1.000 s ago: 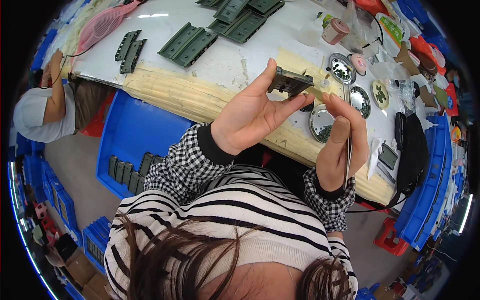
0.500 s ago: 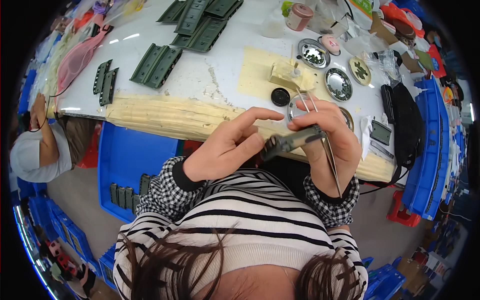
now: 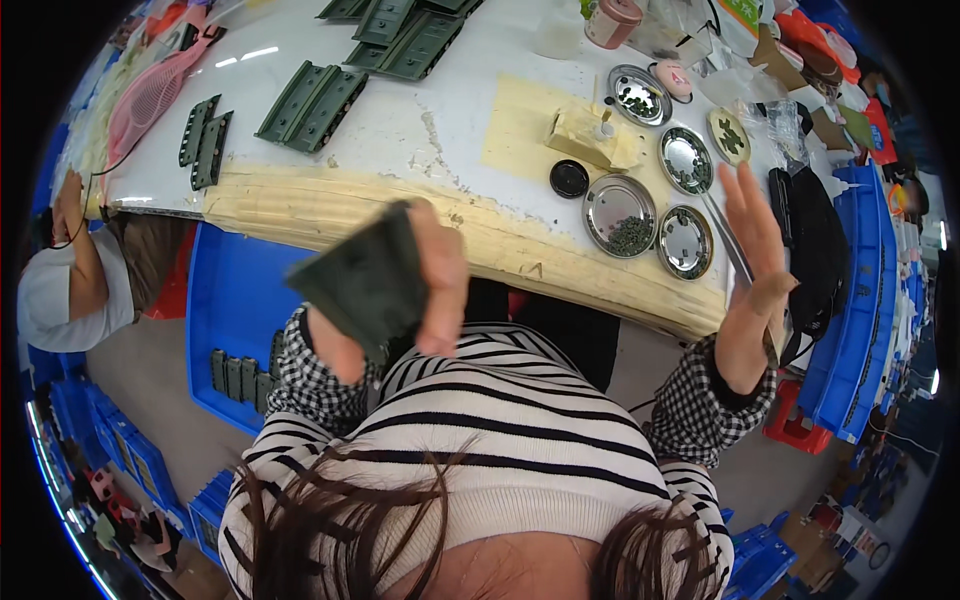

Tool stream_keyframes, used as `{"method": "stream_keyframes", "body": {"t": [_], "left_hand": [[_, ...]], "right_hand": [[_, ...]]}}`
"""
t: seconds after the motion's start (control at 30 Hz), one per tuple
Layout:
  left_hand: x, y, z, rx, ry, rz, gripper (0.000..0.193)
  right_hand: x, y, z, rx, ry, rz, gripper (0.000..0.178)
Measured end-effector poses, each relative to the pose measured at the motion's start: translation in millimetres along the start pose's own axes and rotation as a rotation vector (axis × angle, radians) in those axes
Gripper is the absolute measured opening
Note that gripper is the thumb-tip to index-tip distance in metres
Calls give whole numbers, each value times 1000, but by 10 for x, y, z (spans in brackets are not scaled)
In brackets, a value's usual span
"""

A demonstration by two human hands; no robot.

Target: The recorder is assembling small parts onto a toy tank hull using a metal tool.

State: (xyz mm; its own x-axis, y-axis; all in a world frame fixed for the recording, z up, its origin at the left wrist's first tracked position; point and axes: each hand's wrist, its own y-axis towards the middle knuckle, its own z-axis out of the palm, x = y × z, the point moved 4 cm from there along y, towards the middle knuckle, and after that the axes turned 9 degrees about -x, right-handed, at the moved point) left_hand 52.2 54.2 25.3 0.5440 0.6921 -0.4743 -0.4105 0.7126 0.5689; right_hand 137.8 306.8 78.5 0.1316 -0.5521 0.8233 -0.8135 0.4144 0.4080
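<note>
My left hand (image 3: pixel 443 285), blurred by motion, is closed on a dark green molded part (image 3: pixel 365 285), raised above the lap near the table's front edge. The part hides some of the fingers. Over the right front edge of the table is my right hand (image 3: pixel 752 250), its fingers stretched upward. Metal tweezers (image 3: pixel 730 238) lie along the inside of this hand, points toward the dishes; the grip on them is partly hidden. Just left of it stand round metal dishes, one with small dark green pieces (image 3: pixel 632 236) and another (image 3: pixel 685 243) at the table edge.
Green molded parts (image 3: pixel 310 105) lie on the white table, with two narrow ones (image 3: pixel 205 145) farther left. A blue bin (image 3: pixel 230 265) below the left edge contains several green parts. A yellowish block (image 3: pixel 595 140) and a black lid (image 3: pixel 569 178) sit near the dishes. Another person's arm (image 3: pixel 85 255) is at far left.
My hands have moved apart: the left one has gone left with the green part, whose broad face now shows, and the right one has swung right with the tweezers.
</note>
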Motion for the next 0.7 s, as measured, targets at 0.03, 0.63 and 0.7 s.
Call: {"method": "stream_keyframes", "body": {"t": [0.03, 0.63, 0.7], "left_hand": [[-128, 9, -12, -65, 51, 39, 81], [486, -275, 73, -683, 238, -263, 41], [470, -269, 67, -772, 350, -273, 40]], "right_hand": [[49, 51, -108, -35, -232, -180, 72], [-1106, 1095, 30, 641, -535, -109, 19], [-1177, 1151, 44, 606, -569, -154, 20]]}}
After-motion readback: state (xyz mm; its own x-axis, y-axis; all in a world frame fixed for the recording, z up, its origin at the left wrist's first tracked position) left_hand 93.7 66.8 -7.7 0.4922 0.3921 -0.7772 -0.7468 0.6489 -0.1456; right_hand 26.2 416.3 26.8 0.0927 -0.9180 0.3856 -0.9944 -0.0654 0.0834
